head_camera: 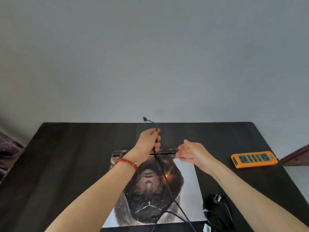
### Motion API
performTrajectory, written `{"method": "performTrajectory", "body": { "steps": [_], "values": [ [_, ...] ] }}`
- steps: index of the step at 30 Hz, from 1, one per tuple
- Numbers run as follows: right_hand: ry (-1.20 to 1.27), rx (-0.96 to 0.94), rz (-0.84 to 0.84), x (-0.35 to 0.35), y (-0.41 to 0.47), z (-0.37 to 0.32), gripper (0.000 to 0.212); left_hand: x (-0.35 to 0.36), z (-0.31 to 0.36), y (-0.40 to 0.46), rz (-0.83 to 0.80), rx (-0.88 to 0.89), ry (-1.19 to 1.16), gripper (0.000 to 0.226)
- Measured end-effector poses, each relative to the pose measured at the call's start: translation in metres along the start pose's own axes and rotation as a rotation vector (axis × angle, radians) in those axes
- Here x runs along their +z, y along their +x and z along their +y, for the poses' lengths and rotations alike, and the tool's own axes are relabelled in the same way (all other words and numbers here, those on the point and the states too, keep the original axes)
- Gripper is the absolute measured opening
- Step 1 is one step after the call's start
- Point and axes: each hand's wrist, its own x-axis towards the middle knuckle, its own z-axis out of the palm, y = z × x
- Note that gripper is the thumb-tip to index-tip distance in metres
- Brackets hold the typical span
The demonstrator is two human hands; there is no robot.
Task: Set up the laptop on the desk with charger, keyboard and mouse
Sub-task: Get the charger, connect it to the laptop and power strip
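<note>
Above the closed laptop (155,190) | left hand (148,139) fisted on charger cable (160,166), plug tip at 12 o'clock | right hand (190,153) open, empty | charger brick (215,205) at 4 o'clock, partly cut off | power strip (253,159) at 2 o'clock on desk (66,156).

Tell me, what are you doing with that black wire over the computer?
A person is setting up a laptop that lies shut on a dark desk. The left hand grips the black charger cable, its small plug sticking up past the laptop's back edge. The right hand is open beside it, holding nothing. The rest of the charger lies coiled on the right, and an orange power strip waits further right. No keyboard or mouse shows.
</note>
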Motion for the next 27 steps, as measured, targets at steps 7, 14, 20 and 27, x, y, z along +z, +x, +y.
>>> {"method": "performTrajectory", "body": {
  "steps": [7, 14, 20, 27],
  "values": [
    [0.492, 0.086, -0.1, 0.018, 0.083, -0.013, 0.03, -0.027, -0.05, 0.004, -0.329, 0.007, 0.296, 0.018],
    [0.51, 0.014, 0.178, 0.021, 0.124, -0.004, 0.044, -0.037, -0.1, 0.049, -0.268, -0.025, 0.639, 0.02],
    [-0.709, -0.257, 0.248, -0.002, 0.161, 0.038, 0.029, -0.042, -0.131, 0.119, 0.156, 0.23, 1.342, 0.035],
    [-0.913, -0.242, 0.18, 0.0, 0.195, 0.062, 0.026, -0.019, -0.155, 0.149, 0.287, 0.45, 1.308, 0.021]
  ]
}}
